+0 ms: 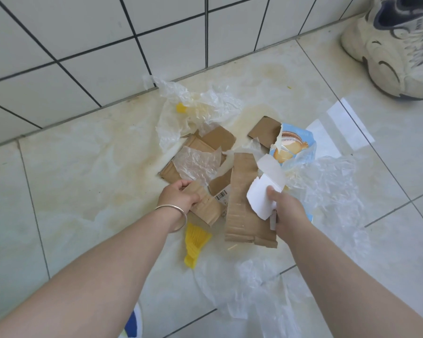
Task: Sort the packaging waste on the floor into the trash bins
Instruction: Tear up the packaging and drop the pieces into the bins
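Both forearms reach in; my left hand (178, 196) curls around a small brown cardboard scrap (204, 203), my right hand (287, 211) grips torn white paper (261, 198) with a long cardboard strip (242, 203). Clear plastic film (195, 111) lies far, by the tiled wall (83, 57); yellow plastic (193, 245) near.

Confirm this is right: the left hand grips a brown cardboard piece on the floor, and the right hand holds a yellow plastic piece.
Not quite. The head view shows the right hand holding torn white paper, not yellow plastic; the yellow plastic piece lies untouched on the floor. The left hand does grip a brown cardboard piece.
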The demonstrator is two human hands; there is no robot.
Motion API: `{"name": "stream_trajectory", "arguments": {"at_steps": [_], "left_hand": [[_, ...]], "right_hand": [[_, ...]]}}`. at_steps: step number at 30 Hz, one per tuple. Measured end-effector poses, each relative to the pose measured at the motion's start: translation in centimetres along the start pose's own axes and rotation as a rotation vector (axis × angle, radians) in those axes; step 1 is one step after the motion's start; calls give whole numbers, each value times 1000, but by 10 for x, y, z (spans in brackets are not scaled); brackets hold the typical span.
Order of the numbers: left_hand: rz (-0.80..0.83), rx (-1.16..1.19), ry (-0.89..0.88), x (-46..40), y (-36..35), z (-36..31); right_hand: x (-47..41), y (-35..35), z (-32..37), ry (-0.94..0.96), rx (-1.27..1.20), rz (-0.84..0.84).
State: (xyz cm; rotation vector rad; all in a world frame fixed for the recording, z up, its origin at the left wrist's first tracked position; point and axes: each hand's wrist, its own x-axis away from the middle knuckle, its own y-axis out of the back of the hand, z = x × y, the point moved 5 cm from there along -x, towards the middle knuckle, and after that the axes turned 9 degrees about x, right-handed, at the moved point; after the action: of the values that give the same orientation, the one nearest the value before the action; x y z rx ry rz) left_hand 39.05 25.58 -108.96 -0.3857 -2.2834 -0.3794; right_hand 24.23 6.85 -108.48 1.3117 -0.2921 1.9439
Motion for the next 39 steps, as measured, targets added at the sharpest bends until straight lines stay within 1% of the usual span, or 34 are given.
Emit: {"name": "stream_trajectory", "arguments": {"at_steps": [3,5,7,9,11,14,16,18,19,23,27,30,33,36,39], "left_hand": [[-63,56,-44,-2,1,-6],[-79,-16,-75,-1,-3,-11],[-14,-182,-98,0,-16,-14],[63,-433,-148,0,-34,-17],[115,-637,-246,0,-53,-21],[189,-828,-441,2,-77,-24],[201,-987,-570,1,-89,-24],[180,-1088,-620,1,-96,-26],[172,-1108,-609,0,-98,-28],[180,-1061,-418,-4,-98,-31],[184,-906,-353,5,-88,-29],[177,-759,-319,23,-71,-24],[143,-551,-303,46,-49,-29],[94,-300,-228,74,-21,-38],[122,-181,-184,96,9,-42]], "right_hand": [[-6,2,-4,-22,-136,49],[-11,4,-10,-12,-206,77],[-12,7,-13,2,-209,77],[-11,10,-14,21,-160,64],[-12,16,-18,27,-63,34],[-17,25,-20,47,40,-30],[-19,24,-19,65,47,-35],[-20,22,-21,80,11,-37],[-20,21,-21,87,-1,-42],[-15,12,-19,162,-2,-55],[-5,9,-18,180,27,-86],[9,7,-20,199,97,-76],[28,-2,-25,185,127,-11],[54,-19,-28,186,107,107],[86,-36,-22,237,102,208]]}}
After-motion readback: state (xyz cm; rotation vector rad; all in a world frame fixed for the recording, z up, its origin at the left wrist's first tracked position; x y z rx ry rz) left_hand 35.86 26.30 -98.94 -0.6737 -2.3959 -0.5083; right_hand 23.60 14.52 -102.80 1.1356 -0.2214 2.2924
